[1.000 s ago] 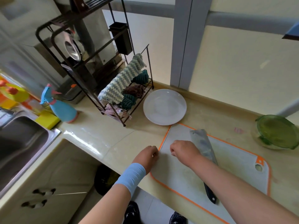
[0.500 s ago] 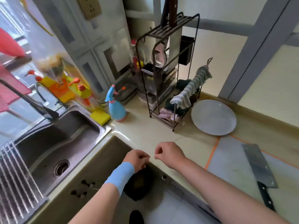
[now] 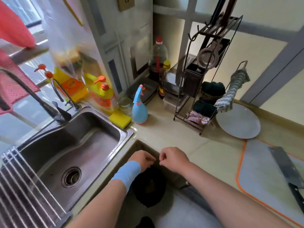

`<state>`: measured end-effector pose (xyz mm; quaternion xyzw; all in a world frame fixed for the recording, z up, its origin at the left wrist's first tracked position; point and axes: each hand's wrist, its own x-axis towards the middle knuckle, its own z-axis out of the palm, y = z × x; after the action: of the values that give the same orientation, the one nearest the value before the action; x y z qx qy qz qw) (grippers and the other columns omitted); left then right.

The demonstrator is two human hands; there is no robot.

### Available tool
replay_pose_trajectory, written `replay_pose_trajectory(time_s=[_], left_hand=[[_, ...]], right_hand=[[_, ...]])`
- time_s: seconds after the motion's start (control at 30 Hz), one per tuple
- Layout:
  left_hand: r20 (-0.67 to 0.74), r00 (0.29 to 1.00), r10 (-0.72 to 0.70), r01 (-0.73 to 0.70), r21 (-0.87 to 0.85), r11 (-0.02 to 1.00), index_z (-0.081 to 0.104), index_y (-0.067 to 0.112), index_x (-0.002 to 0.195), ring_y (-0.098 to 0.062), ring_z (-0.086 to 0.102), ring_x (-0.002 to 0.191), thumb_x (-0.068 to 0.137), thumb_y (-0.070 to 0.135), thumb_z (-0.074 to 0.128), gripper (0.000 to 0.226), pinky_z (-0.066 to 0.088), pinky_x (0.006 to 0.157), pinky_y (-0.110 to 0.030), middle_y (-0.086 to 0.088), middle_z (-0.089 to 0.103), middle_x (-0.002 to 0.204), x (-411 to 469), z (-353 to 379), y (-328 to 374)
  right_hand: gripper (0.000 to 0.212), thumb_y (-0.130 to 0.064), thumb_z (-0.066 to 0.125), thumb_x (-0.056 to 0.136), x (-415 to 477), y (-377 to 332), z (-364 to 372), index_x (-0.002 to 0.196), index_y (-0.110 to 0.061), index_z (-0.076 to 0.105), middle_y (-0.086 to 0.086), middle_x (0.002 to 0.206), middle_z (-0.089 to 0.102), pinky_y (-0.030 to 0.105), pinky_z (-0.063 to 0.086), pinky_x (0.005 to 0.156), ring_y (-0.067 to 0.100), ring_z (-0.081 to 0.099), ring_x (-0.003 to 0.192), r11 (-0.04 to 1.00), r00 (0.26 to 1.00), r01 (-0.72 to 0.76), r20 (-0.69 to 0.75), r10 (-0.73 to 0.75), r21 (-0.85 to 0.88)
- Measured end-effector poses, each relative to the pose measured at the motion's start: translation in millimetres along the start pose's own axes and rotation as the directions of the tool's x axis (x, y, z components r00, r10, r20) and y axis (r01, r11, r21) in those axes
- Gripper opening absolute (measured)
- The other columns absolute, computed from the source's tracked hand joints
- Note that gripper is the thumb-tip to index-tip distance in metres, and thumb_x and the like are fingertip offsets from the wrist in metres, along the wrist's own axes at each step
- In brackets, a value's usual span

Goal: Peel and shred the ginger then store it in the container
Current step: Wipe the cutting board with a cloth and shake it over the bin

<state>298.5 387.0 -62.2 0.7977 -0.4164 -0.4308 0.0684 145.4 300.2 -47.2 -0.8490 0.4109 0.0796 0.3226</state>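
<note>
My left hand (image 3: 142, 159), with a blue band on its wrist, and my right hand (image 3: 174, 159) hang close together past the counter's edge, above a black bin (image 3: 148, 190) on the floor. Both have their fingers curled with the fingertips pinched; I cannot make out anything between them. No ginger shows. The white cutting board (image 3: 263, 170) with an orange rim lies on the counter at the right, and a cleaver (image 3: 283, 165) rests on it.
A steel sink (image 3: 74, 145) fills the left. On the counter stand a blue spray bottle (image 3: 139, 109), a yellow sponge (image 3: 120, 120), a wire rack (image 3: 197, 96) with cloths and a white plate (image 3: 238, 122).
My view swung left from the cutting board to the sink. Both hands left the board and moved left over the counter edge to above the bin.
</note>
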Motion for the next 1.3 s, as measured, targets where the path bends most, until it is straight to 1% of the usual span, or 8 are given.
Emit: replay_pose_trajectory(time_s=[0.27,0.53,0.63,0.73,0.9,1.03,1.17,1.3], left_hand=[[-0.132,0.968,0.213,-0.219,-0.028,0.975,0.07,0.032,0.115,-0.008,0.063,0.095,0.091,0.04,0.06,0.027,0.05,0.093,-0.028,0.012,0.069,0.105,-1,-32,67],[-0.476,0.71,0.519,-0.628,-0.094,0.772,0.071,0.024,0.096,-0.008,0.063,0.079,0.088,0.02,0.061,0.013,0.05,0.079,-0.022,0.01,0.071,0.085,-10,-54,234],[-0.524,0.619,0.585,-0.68,0.013,0.733,0.067,0.017,0.116,-0.01,0.062,0.1,0.09,0.014,0.058,0.028,0.044,0.092,-0.018,0.003,0.067,0.111,-8,-56,286],[-0.381,0.762,0.524,-0.555,0.034,0.831,0.046,0.019,0.145,-0.019,0.051,0.127,0.094,0.024,0.055,0.053,0.036,0.107,-0.024,-0.005,0.054,0.139,1,-55,325],[-0.3,0.866,0.4,-0.426,-0.025,0.904,0.056,0.025,0.138,-0.02,0.062,0.108,0.102,0.03,0.049,0.037,0.048,0.093,-0.029,-0.005,0.066,0.125,7,-47,348],[-0.472,0.801,0.369,-0.426,-0.016,0.905,0.071,0.019,0.116,-0.017,0.062,0.092,0.102,0.025,0.051,0.025,0.048,0.082,-0.025,-0.002,0.071,0.106,-3,-44,347],[-0.635,0.602,0.485,-0.539,0.126,0.833,0.069,0.009,0.109,-0.015,0.055,0.091,0.102,0.016,0.047,0.023,0.034,0.079,-0.009,-0.001,0.06,0.102,-23,-54,369],[-0.553,0.677,0.486,-0.562,0.036,0.826,0.055,0.008,0.099,-0.024,0.056,0.083,0.106,0.023,0.036,0.025,0.04,0.072,-0.029,-0.006,0.061,0.09,-44,-68,401]], right_hand=[[0.015,-0.045,0.058,0.085,-16,5,-70,0.09,-0.032,0.063,-0.012,0.081,0.065,0.029,0.05,0.07,0.011,0.06,0.079,0.996,0.961,0.006,-0.275,0.019,0.091],[0.003,-0.024,0.061,0.086,-54,73,-203,0.086,-0.023,0.059,-0.012,0.062,0.049,0.019,0.025,0.046,0.013,0.043,0.052,0.985,0.594,0.174,-0.797,-0.11,-0.006],[0.021,-0.032,0.062,0.084,-47,103,-237,0.102,-0.028,0.051,-0.008,0.088,0.056,0.023,0.034,0.055,0.015,0.054,0.073,0.987,0.68,0.078,-0.732,0.048,0.137],[0.052,-0.032,0.067,0.082,-34,114,-260,0.127,-0.026,0.041,-0.004,0.11,0.053,0.027,0.045,0.068,0.017,0.057,0.095,0.882,0.829,-0.05,-0.473,0.299,0.469],[0.016,-0.016,0.068,0.09,-25,122,-275,0.105,-0.013,0.069,0.008,0.077,0.068,0.026,0.049,0.05,0.017,0.058,0.056,0.569,0.915,-0.13,-0.123,0.385,0.812],[0.021,-0.027,0.069,0.092,-36,125,-289,0.074,-0.016,0.067,-0.005,0.05,0.05,0.022,0.033,0.047,0.013,0.042,0.046,0.656,0.934,-0.051,-0.196,0.298,0.753],[0.041,-0.038,0.046,0.102,-49,111,-314,0.066,-0.019,0.048,-0.001,0.064,0.048,0.031,0.03,0.056,0.018,0.045,0.062,0.866,0.915,0.076,-0.379,0.136,0.494],[0.033,-0.033,0.044,0.104,-74,104,-338,0.075,-0.019,0.05,0.0,0.074,0.053,0.018,0.036,0.053,0.013,0.049,0.065,0.858,0.79,0.249,-0.607,0.089,0.449]])
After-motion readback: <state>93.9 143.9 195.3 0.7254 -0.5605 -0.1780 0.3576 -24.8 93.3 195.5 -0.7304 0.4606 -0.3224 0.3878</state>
